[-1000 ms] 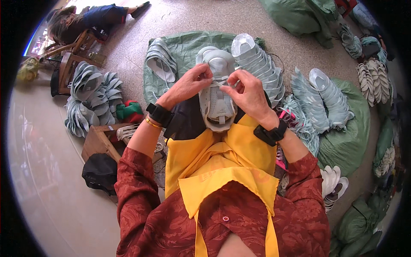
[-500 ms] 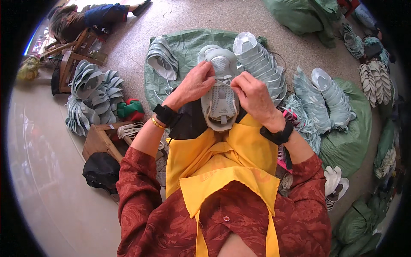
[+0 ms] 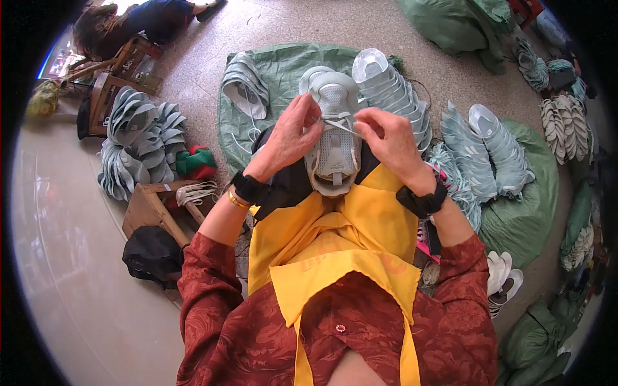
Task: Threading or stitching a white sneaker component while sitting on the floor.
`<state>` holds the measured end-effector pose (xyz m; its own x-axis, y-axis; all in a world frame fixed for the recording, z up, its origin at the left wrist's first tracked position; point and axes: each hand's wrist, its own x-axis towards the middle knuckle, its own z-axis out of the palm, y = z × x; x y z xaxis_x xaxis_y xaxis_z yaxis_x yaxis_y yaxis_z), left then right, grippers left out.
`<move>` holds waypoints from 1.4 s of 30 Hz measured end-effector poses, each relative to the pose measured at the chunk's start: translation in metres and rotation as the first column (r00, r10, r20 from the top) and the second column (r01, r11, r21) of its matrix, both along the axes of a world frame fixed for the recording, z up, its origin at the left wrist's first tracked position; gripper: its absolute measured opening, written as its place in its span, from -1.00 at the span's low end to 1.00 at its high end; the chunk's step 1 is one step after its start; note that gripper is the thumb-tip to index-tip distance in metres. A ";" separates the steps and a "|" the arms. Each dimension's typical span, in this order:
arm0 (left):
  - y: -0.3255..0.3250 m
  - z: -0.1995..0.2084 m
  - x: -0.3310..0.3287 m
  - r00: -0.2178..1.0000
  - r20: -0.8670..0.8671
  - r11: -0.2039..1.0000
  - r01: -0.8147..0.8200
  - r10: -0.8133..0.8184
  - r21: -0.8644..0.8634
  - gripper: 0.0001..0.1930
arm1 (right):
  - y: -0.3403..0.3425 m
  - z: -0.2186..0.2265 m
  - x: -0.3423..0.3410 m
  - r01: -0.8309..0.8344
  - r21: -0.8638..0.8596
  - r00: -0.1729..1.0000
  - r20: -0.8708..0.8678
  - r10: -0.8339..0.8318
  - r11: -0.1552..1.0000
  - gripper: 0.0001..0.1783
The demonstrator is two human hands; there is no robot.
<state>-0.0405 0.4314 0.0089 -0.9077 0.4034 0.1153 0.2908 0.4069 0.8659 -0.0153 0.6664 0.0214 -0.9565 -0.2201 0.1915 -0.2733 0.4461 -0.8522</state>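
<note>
**While the green sheet (image 3: 283, 64) spreads behind, the close work is all at the shoe upper (image 3: 333, 154)**

As we take it in from the biggest down, the sheet lies beyond the upper, and the yellow apron (image 3: 302, 238) covers the lap at the upper's near end. A nested stack of pale uppers (image 3: 389, 90) sits just right of it, another stack (image 3: 244, 87) to its left.

And here's the shoe upper itself, between the thighs, long axis pointing away from the body. The left hand (image 3: 296, 128) is at its left edge, fingers curled; whether they pinch anything, I cannot tell. Over its right edge, the right hand (image 3: 389, 138) has thumb and forefinger closed on the pale lace (image 3: 340, 126), which slants across the upper's opening.

Good technique here, I'd judge: steady the left edge, draw the lace snug but not so hard that the sides pucker, keep it flat rather than twisted, and match the tension on both sides. The likely slip-up is an uneven pull dragging the tongue off centre.
</note>
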 end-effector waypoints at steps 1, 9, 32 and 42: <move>0.000 0.000 0.002 1.000 0.004 1.000 -0.017 0.017 -0.001 -0.83 | -0.003 -0.002 -0.004 0.010 0.003 0.999 -0.046 -0.009 1.000 -0.89; 0.000 0.001 0.010 0.995 -0.006 0.992 -0.097 0.097 -0.075 -0.81 | -0.010 -0.016 -0.021 -0.017 0.210 0.967 -0.246 0.070 0.978 -0.90; -0.029 0.007 0.023 0.934 0.355 0.971 -0.115 0.035 0.208 -0.83 | 0.008 -0.011 0.016 -0.030 0.327 0.926 -0.345 0.149 0.944 -0.90; -0.001 0.007 0.033 0.987 0.057 0.987 -0.145 0.149 -0.066 -0.74 | 0.002 -0.002 0.016 0.021 0.409 0.893 -0.417 0.166 0.912 -0.92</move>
